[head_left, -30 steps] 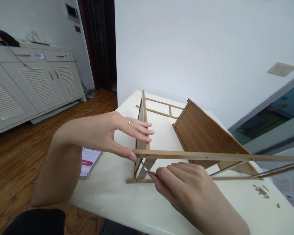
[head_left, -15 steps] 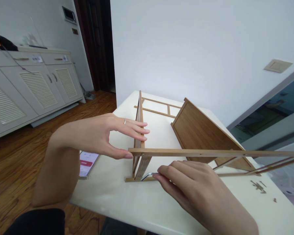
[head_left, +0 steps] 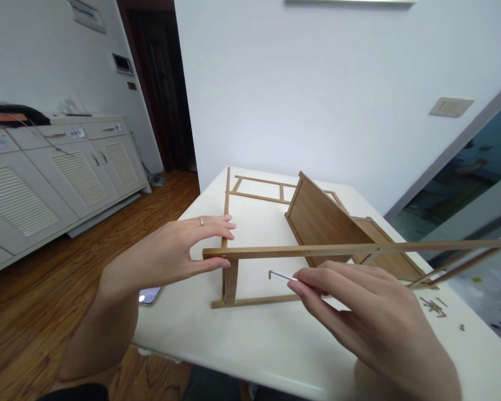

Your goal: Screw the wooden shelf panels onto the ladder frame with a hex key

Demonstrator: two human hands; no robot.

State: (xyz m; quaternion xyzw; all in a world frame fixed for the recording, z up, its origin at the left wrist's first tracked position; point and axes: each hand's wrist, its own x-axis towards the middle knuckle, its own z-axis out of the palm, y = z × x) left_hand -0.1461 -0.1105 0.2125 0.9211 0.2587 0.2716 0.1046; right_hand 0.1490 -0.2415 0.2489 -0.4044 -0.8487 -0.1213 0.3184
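My left hand (head_left: 179, 248) steadies a corner of a wooden frame (head_left: 271, 252) that stands on its edge. Its thumb lies on the end of the top rail, with the fingers laid over the side piece (head_left: 227, 206) behind. Between the thumb and fingers of my right hand (head_left: 363, 306) is a thin metal hex key (head_left: 281, 275), its bent tip pointing left. That tip is apart from the wood, below the rail and right of the corner post (head_left: 231, 281). A brown wooden panel (head_left: 325, 217) leans at a slant behind the rail.
A white table (head_left: 217, 345) carries it all. Several screws (head_left: 433, 307) lie at its right, and a phone (head_left: 149, 295) near the left edge. A ladder-like wooden frame (head_left: 259, 198) lies flat at the back by the wall. White cabinets (head_left: 77, 167) stand at the far left.
My right hand has drawn the hex key away from the corner post, up and to the right. My left hand keeps its hold on the corner. The view has shifted a little.
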